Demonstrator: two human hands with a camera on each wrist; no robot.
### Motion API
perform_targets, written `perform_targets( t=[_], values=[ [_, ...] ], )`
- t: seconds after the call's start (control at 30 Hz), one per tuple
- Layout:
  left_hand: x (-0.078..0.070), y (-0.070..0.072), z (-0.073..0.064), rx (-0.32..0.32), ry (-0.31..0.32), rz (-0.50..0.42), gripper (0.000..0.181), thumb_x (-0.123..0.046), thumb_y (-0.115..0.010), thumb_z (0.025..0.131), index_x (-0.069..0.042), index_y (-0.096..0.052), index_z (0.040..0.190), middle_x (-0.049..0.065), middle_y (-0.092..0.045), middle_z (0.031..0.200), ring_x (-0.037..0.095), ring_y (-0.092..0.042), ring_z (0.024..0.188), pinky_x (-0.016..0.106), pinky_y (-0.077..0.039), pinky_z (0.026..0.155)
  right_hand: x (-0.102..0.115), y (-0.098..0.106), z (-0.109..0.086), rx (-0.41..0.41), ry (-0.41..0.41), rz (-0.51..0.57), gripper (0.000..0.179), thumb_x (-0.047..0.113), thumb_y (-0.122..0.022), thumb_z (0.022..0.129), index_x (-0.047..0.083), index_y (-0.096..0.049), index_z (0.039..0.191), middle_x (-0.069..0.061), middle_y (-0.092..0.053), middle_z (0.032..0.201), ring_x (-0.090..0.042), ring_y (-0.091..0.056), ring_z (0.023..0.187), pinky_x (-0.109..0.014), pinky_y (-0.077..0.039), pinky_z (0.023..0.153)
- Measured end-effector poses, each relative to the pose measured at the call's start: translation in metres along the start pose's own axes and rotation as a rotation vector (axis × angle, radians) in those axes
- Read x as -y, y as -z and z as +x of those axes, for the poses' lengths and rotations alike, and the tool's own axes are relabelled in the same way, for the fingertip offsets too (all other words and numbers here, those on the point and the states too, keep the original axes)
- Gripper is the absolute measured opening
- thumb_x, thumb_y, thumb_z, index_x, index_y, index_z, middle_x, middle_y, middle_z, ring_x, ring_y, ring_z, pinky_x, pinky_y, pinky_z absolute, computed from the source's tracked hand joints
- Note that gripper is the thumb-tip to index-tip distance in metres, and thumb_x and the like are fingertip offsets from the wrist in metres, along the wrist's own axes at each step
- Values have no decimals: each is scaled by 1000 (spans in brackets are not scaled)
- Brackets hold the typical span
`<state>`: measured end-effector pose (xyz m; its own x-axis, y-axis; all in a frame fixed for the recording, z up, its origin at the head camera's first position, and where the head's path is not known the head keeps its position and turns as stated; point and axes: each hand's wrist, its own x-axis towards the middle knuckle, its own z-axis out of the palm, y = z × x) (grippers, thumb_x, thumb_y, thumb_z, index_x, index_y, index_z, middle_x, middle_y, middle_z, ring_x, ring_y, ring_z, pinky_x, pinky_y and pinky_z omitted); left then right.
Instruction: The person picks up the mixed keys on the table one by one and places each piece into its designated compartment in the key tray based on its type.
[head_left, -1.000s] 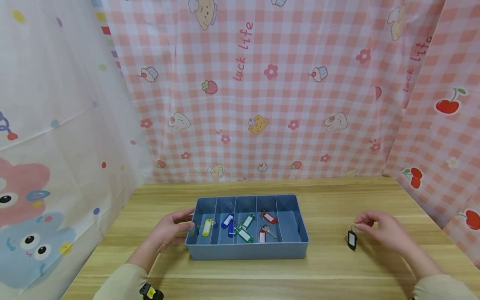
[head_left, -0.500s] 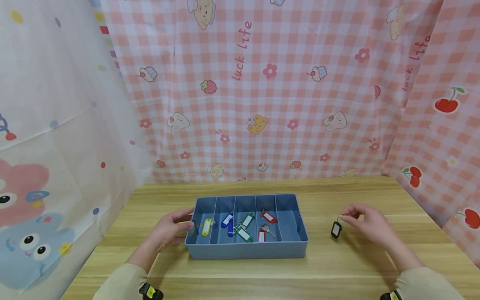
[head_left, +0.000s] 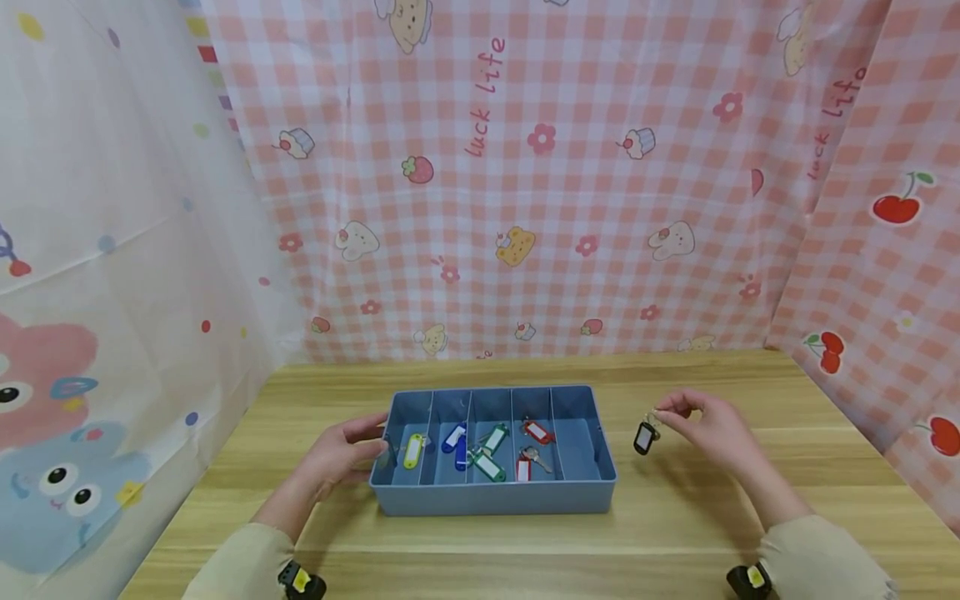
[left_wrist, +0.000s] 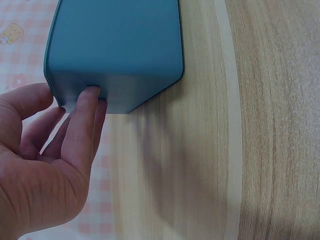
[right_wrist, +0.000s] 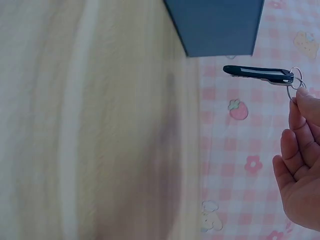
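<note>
A blue-grey tray (head_left: 495, 498) split into compartments stands on the table. My left hand (head_left: 341, 454) rests its fingertips against the tray's left end wall, fingers fairly straight; in the left wrist view, fingers (left_wrist: 82, 127) touch that wall near the rim. Right of the tray, my right hand (head_left: 716, 429) pinches a metal key ring (right_wrist: 288, 93) between thumb and forefinger. From it hangs a black key tag (head_left: 643, 437) with a white label, above the table. Compartments from the left hold a yellow tag (head_left: 412, 451), blue tags (head_left: 453, 438), green tags (head_left: 489, 467) and red tags (head_left: 537, 432).
A silver key (head_left: 535, 457) lies beside the red tags. The rightmost compartment shows its bare floor (head_left: 581, 454). The wooden table (head_left: 480, 567) is backed by a pink checked curtain (head_left: 570, 192), with a white printed curtain (head_left: 150, 275) at the left.
My right hand has moved left and away from me, bringing the black key tag closer to the tray's right end. My left hand and the tray have stayed put.
</note>
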<state>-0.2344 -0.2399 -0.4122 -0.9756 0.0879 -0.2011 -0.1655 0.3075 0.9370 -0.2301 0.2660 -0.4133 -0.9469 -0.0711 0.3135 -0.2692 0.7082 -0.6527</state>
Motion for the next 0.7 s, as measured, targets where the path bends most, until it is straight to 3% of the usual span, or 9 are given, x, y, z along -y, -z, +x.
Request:
perform_targets(
  t=[0.33,0.7],
  values=[
    [-1,0,0,9,11,-2,56,-3,-62,96,-2,-42,149,31,-45,141,38,-57,117,50,-55,84,20,-1,14,-17,-21,41,20,27,-70,94,7,-70,98,-3,-64,90,-19,-53,84,-32,-43,69],
    [-1,0,1,13,6,15,57,-5,-63,96,-3,-42,149,31,-45,142,38,-56,117,50,-56,83,44,-3,26,5,-16,100,18,23,-71,94,6,-70,98,-5,-63,89,-23,-53,85,-36,-43,73]
  ],
)
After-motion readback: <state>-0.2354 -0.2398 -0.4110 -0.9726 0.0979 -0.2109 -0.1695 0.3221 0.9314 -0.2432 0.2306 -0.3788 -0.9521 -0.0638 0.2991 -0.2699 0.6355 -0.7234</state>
